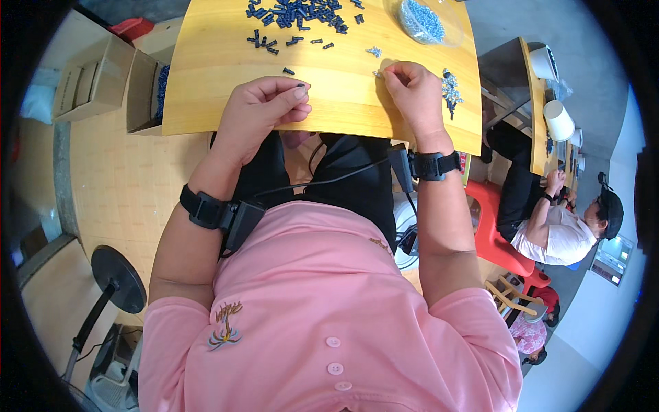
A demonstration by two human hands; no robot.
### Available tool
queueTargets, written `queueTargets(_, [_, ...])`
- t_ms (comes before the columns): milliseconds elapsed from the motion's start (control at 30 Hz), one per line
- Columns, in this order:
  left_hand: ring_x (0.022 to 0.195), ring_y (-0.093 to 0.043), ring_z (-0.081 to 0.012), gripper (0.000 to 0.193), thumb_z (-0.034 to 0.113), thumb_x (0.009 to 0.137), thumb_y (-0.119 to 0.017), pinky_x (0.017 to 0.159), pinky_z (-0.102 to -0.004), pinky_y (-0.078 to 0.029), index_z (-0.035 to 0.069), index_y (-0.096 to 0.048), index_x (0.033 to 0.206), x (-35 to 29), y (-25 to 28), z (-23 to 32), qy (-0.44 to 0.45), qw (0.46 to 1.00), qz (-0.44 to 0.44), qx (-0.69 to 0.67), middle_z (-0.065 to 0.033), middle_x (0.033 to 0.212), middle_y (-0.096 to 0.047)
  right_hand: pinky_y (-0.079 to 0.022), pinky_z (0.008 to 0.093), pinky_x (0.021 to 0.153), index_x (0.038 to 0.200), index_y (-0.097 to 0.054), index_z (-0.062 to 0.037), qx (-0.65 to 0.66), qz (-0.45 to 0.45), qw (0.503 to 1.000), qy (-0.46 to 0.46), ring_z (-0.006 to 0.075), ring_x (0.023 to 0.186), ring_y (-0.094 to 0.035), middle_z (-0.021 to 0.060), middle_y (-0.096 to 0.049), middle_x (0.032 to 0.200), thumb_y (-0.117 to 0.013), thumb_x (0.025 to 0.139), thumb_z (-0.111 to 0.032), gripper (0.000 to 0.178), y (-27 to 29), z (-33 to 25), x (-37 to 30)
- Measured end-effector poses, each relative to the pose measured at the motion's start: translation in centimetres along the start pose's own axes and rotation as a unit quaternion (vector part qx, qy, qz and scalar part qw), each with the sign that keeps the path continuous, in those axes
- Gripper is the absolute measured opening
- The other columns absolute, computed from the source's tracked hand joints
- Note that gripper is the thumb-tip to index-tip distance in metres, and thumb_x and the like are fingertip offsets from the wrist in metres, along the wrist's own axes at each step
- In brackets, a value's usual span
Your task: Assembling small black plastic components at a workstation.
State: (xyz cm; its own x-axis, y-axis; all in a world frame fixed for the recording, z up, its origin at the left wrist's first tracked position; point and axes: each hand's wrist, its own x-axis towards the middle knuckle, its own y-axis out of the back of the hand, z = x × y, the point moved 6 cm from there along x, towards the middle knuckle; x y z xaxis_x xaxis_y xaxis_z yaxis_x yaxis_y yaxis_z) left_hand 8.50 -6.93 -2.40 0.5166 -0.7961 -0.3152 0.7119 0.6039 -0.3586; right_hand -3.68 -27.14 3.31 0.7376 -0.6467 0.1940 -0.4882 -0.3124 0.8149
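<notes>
My left hand (268, 103) is closed above the near edge of the yellow table (329, 113), thumb and forefinger pinching a small black part (302, 86) that is mostly hidden. My right hand (415, 86) is also in a pinch, lower over the tabletop. A tiny silvery piece (377, 73) shows at its fingertips; its exact kind is too small to tell. Just beyond lies a little cluster of silvery pieces (373, 51). Right of that hand is a pile of silvery pieces with black parts (450, 90). One loose black part (288, 71) lies past my left hand.
At the far side lie a heap of black parts (298, 12) and a clear tub (449, 34) of small pale-blue pieces. Cardboard boxes (96, 79) stand left of the table. To the right, a person in a cap (559, 237) sits at another table; a red stool (494, 226) is nearby.
</notes>
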Motion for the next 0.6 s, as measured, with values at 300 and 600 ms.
queueTargets(300, [0.079,-0.065,-0.0122,0.024,0.014,0.088,-0.062,0.074,-0.0232,-0.055,-0.002,-0.062,0.106,-0.08,-0.12,0.13,0.003,1.0,0.003,-0.002,-0.0073,0.09,-0.065,-0.051,0.0385,0.067,0.077,-0.065,0.002,-0.045,-0.038,0.997,0.053,0.0358,0.071,-0.062,0.0212,-0.063,0.076,-0.062,0.074,-0.01,0.013,-0.72,-0.78,0.46])
queueTargets(600, [0.079,-0.065,-0.0118,0.024,0.015,0.088,-0.063,0.074,-0.0233,-0.055,-0.002,-0.063,0.105,-0.01,-0.01,-0.03,-0.004,1.0,0.001,-0.002,-0.0069,0.09,-0.065,-0.05,0.0394,0.068,0.075,-0.064,0.0013,-0.052,-0.051,0.996,0.051,0.0363,0.071,-0.062,0.0212,-0.063,0.075,-0.061,0.074,-0.011,0.013,-0.84,-1.15,-0.1])
